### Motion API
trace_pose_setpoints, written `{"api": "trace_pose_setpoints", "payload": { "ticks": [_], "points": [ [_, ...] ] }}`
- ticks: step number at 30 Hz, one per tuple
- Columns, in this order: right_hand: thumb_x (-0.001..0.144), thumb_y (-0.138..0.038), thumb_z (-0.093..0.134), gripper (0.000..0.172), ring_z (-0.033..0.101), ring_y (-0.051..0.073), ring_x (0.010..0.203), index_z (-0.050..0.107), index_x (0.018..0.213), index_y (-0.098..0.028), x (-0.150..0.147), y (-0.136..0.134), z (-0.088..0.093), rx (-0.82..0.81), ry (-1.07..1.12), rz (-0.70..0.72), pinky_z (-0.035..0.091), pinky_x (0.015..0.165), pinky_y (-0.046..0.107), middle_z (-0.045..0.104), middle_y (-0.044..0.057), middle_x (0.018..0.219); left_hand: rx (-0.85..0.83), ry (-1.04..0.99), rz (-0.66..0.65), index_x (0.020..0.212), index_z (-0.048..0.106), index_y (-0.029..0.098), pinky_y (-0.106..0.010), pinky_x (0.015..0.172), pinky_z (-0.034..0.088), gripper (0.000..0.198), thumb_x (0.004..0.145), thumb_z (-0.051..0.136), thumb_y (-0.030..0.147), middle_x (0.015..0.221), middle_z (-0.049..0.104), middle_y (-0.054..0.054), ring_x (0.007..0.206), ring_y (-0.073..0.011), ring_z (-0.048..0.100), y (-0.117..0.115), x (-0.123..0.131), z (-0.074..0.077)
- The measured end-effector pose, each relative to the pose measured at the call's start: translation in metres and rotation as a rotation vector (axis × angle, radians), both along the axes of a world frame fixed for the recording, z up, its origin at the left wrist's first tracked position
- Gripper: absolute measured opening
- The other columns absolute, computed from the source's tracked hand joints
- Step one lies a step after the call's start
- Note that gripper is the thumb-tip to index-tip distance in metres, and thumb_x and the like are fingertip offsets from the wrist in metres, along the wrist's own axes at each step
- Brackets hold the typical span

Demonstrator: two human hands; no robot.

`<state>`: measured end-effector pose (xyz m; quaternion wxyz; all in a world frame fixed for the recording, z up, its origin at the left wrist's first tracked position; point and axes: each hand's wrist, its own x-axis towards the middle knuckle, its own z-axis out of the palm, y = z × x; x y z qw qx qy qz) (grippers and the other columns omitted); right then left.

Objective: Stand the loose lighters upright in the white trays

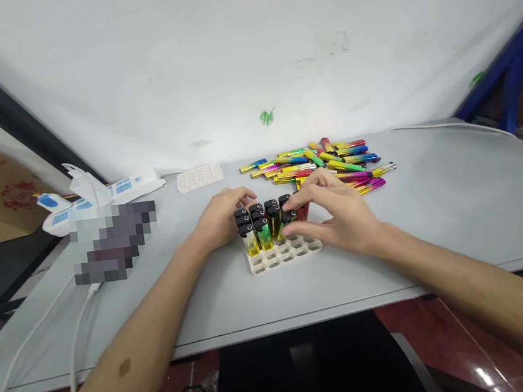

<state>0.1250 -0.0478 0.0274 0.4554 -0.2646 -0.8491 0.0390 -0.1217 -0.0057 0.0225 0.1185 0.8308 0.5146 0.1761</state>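
Note:
A white tray with rows of oval holes (pixel 286 255) lies on the table before me. Several black-topped lighters, among them a green and yellow one (pixel 264 236), stand upright in its back rows; the front holes show no lighters. My right hand (pixel 337 212) pinches a lighter (pixel 289 217) between thumb and fingers, over the middle of the tray. At the back left of the tray, my left hand (pixel 223 216) is beside the standing lighters, fingers loosely curved and apart. Its fingertips are partly hidden behind them, so contact cannot be told.
A heap of shiny multicoloured metallic pieces (pixel 319 162) lies behind the tray. Another white holed tray (pixel 200 177) is at the back left. Farther left are a power strip (pixel 131 185) with plugs, a blurred-out object (pixel 117 242) and white cables (pixel 78 314). A white wall stands behind.

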Motion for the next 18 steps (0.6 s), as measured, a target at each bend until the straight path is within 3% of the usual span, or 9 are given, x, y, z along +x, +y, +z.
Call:
{"api": "trace_pose_setpoints", "payload": {
  "ticks": [5, 12, 18],
  "points": [
    [0.085, -0.047, 0.076, 0.024, 0.059, 0.023, 0.084, 0.068, 0.091, -0.024, -0.0041, -0.0024, -0.0055, 0.147, -0.071, -0.040, 0.048, 0.073, 0.038, 0.066, 0.003, 0.079, -0.001, -0.018, 0.003, 0.112, 0.065, 0.021, -0.034, 0.087, 0.051, 0.036, 0.077, 0.059, 0.024, 0.102, 0.074, -0.004, 0.099, -0.0226, 0.067, 0.0003, -0.0015, -0.0013],
    [0.088, -0.046, 0.073, 0.023, 0.057, 0.022, 0.087, 0.065, 0.086, -0.024, -0.0060, -0.0056, -0.0039, 0.228, -0.146, -0.071, 0.043, 0.076, 0.038, 0.066, 0.003, 0.082, -0.005, -0.035, -0.014, 0.113, 0.064, 0.021, -0.035, 0.086, 0.053, 0.038, 0.076, 0.059, 0.026, 0.103, 0.074, -0.005, 0.100, -0.0235, 0.067, 0.0014, -0.0037, -0.0031],
    [0.090, -0.046, 0.070, 0.021, 0.051, 0.023, 0.086, 0.070, 0.090, -0.024, -0.0045, -0.0064, 0.0019, 0.299, -0.177, -0.118, 0.042, 0.076, 0.039, 0.065, 0.007, 0.094, -0.008, -0.050, -0.011, 0.113, 0.064, 0.021, -0.035, 0.087, 0.053, 0.037, 0.076, 0.059, 0.025, 0.104, 0.074, -0.005, 0.100, -0.0233, 0.067, -0.0009, -0.0024, -0.0014]
  ]
}}
